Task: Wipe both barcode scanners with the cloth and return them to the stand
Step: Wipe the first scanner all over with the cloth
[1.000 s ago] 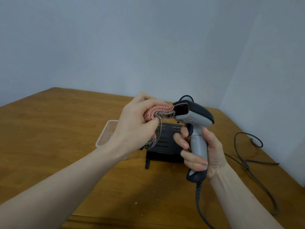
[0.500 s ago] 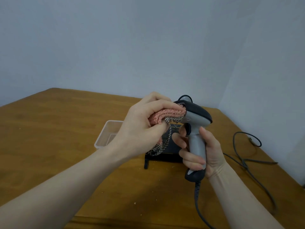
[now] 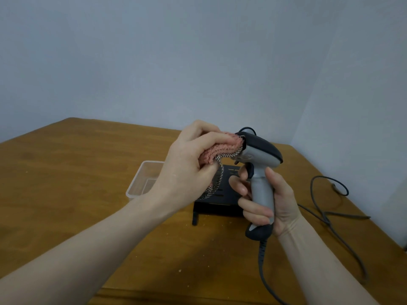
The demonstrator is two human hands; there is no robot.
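Pressing pink cloth onto barcode scanner nose, left hand bunched round cloth; right hand wrapped round handle.

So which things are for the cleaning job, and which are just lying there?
For the job:
barcode scanner, gripped by the right hand
pink cloth, held by the left hand
black stand

Just lying about:
clear plastic tub
loose grey cable

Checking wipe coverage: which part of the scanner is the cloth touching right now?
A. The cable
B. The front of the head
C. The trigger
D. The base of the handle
B: the left hand presses the pink cloth against the front of the scanner head, while the right hand grips the handle.
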